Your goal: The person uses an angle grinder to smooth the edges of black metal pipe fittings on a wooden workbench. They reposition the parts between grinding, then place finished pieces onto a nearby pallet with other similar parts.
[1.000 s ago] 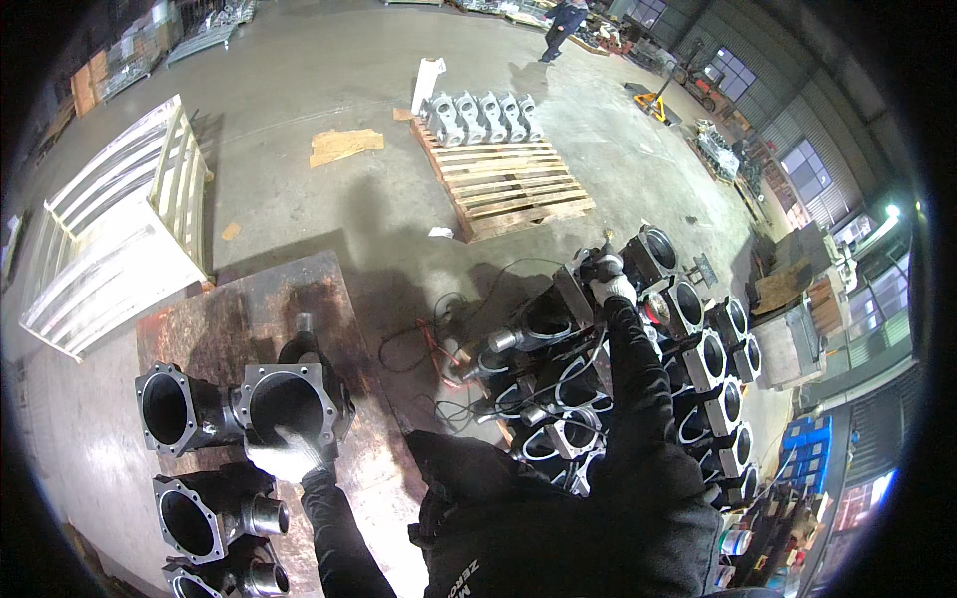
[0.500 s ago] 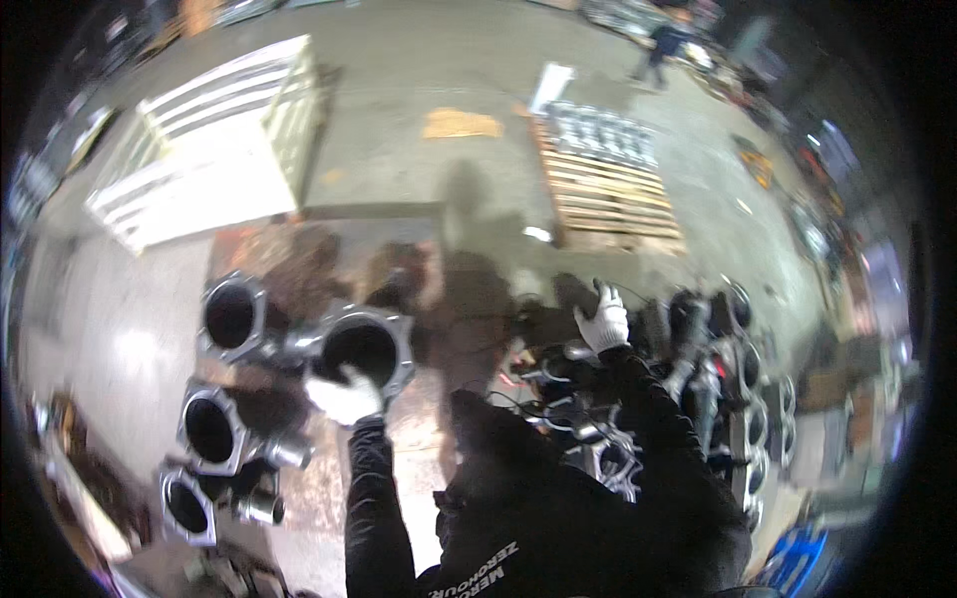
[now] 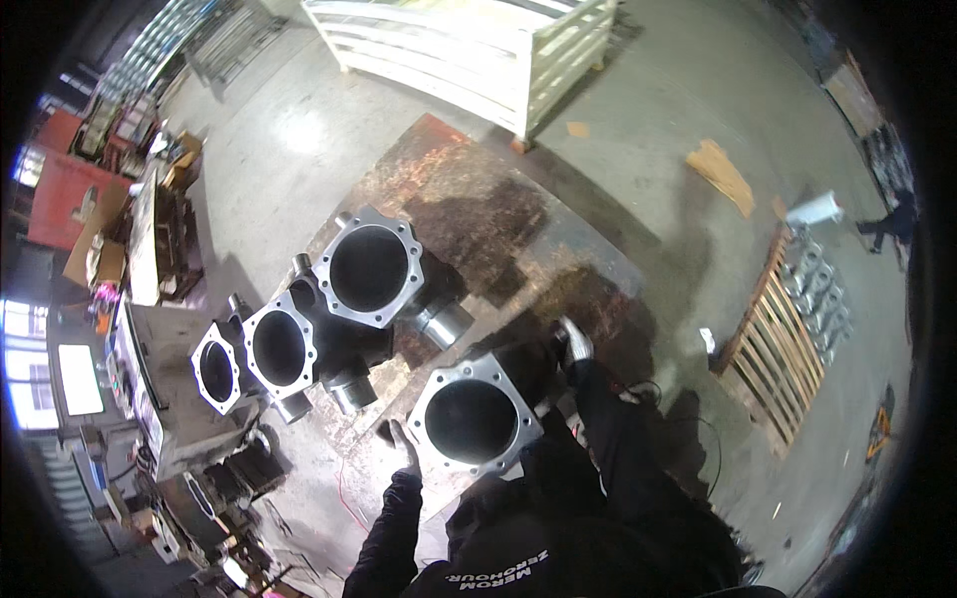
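Over the near side of the stained table (image 3: 429, 171), 1 flanged casting (image 3: 491, 369) was flanked, probably for balance, by the spread left hand (image 3: 402, 448) and, opposite, the right hand (image 3: 576, 344), its closure indeterminable.

Right hand (image 3: 575, 342) now at the nearest casting (image 3: 506, 381), left hand (image 3: 401, 448) shifted from bore (image 3: 472, 422) to outer left side

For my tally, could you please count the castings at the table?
4: one casting between left hand and right hand; three in a row leftward: nearest, middle, farthest. More may be hidden.
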The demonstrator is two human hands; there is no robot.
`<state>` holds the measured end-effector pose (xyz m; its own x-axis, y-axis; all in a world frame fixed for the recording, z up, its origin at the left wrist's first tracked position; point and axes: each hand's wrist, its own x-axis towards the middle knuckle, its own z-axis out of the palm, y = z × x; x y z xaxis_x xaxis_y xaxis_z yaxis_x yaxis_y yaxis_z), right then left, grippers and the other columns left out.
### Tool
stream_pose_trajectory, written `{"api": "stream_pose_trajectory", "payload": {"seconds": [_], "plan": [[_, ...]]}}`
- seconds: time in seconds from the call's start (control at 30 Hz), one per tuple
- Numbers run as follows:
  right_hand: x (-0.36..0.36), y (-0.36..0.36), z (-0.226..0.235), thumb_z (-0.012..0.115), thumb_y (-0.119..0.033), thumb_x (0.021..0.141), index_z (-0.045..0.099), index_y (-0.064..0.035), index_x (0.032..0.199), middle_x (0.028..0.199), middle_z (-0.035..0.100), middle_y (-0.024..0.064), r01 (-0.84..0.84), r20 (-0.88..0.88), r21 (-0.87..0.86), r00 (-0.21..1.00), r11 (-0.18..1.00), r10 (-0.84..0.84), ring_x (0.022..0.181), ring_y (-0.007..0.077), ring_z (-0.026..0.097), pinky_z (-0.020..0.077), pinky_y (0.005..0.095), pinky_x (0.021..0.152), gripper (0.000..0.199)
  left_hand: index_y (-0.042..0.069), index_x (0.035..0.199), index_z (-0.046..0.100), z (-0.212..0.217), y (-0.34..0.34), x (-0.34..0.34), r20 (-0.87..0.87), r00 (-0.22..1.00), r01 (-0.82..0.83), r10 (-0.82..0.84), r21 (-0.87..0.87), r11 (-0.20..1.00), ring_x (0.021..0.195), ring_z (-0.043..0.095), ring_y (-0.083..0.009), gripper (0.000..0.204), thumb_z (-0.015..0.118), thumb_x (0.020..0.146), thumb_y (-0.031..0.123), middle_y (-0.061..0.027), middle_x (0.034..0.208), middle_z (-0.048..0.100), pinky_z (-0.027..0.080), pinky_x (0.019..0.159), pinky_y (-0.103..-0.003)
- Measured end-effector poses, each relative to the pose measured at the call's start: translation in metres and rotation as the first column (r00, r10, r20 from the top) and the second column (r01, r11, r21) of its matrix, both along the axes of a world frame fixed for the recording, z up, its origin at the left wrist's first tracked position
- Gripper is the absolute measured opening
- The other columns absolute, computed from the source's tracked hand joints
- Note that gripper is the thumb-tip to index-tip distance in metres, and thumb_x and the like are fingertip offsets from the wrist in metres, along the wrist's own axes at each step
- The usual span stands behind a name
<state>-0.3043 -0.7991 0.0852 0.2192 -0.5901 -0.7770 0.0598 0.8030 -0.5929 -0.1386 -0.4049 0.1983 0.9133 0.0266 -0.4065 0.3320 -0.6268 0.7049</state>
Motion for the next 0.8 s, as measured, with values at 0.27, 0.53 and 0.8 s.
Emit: {"api": "stream_pose_trajectory", "payload": {"seconds": [0.27, 0.53, 0.8], "plan": [[0.01, 0.0, 0.022, 0.072, -0.017, 0.079, 0.069, -0.0025, 0.073, 0.07, 0.064, 0.0028, 0.031, -0.1, 0.009, 0.995, 0.999, -0.03, 0.063, 0.0141, 0.057, 0.0451, 0.0292, 0.063, 0.016, 0.0, 0.131, 0.055, -0.063, 0.023, -0.036, -0.595, 0.792, -0.334, 0.136, -0.235, 0.913, 0.115, 0.059, -0.0265, 0.047, 0.048, 0.104, 0.038, -0.0166, 0.127, 0.062, 0.045, 0.098, -0.038], [0.012, -0.074, 0.011, 0.073, -0.024, 0.077, 0.07, -0.001, 0.075, 0.071, 0.068, 0.0084, -0.212, -0.248, 0.064, 0.943, 0.975, 0.222, 0.06, 0.0194, 0.061, 0.0491, 0.0341, 0.062, 0.023, 0.0, 0.126, 0.059, -0.01, -0.068, -0.055, -0.55, 0.801, -0.495, 0.236, -0.387, 0.778, 0.107, 0.063, -0.024, 0.04, 0.05, 0.103, 0.032, -0.0136, 0.118, 0.066, 0.05, 0.09, -0.036], [-0.019, -0.268, 0.01, 0.07, -0.027, 0.082, 0.07, -0.0049, 0.082, 0.078, 0.069, 0.0054, -0.622, -0.424, -0.512, 0.783, 0.593, 0.455, 0.073, 0.026, 0.064, 0.0522, 0.038, 0.073, 0.022, 0.0, 0.121, 0.063, 0.012, -0.265, -0.065, -0.536, 0.821, -0.504, 0.195, -0.52, 0.69, 0.099, 0.068, -0.0215, 0.034, 0.053, 0.102, 0.027, -0.0106, 0.11, 0.07, 0.055, 0.081, -0.034]]}}
